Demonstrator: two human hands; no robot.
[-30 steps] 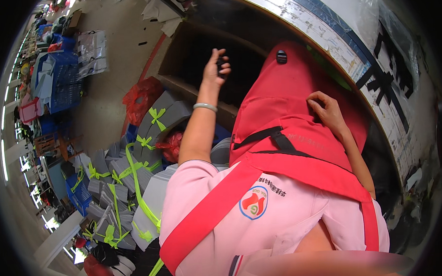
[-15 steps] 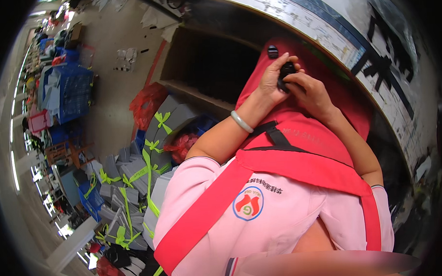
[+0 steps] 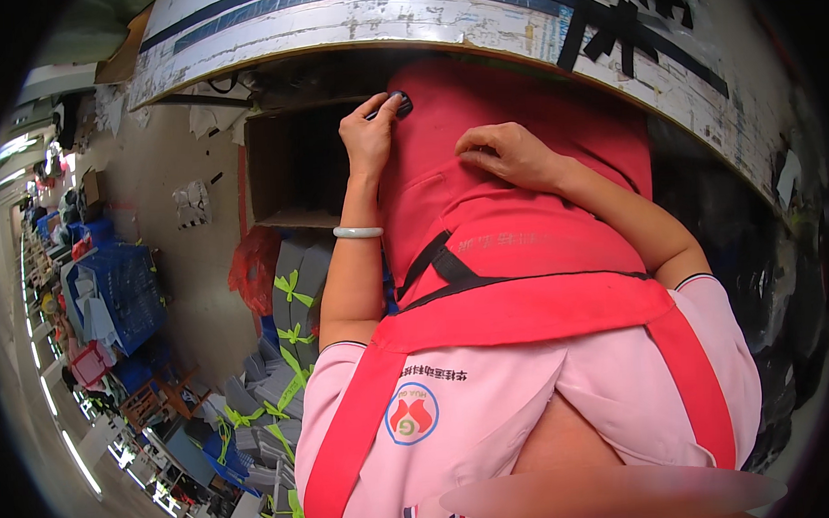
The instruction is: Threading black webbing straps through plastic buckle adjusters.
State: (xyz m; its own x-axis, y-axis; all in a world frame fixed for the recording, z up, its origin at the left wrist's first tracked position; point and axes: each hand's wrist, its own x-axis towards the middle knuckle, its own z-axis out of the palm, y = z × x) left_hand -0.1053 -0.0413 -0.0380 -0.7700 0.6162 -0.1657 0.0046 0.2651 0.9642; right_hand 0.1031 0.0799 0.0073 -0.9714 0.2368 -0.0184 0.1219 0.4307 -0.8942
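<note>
Over the left edge of my red apron (image 3: 522, 214), my left hand (image 3: 367, 137) is closed, thumb and fingers pinching a small black piece (image 3: 372, 115) that is mostly hidden. Right at the thumb tip, a dark rounded item (image 3: 403, 102) lies against the apron; whether the thumb touches it I cannot tell. My right hand (image 3: 511, 155) rests above the middle of the apron, its fingers curled inward. Anything inside those fingers is hidden. A pale bangle (image 3: 358, 232) circles my left wrist.
Beyond my lap runs a worn white table edge (image 3: 352, 31) with black strips (image 3: 621, 40) on it. An open cardboard box (image 3: 294, 216) stands left of my lap. Grey bundles tied with green ribbon (image 3: 292, 291) and a red plastic bag (image 3: 253, 269) lie nearby.
My hands have drawn apart: the left has gone to the apron's left edge beside the dark rounded item, the right stays over the lap. The black item between them no longer shows there. The view has turned.
</note>
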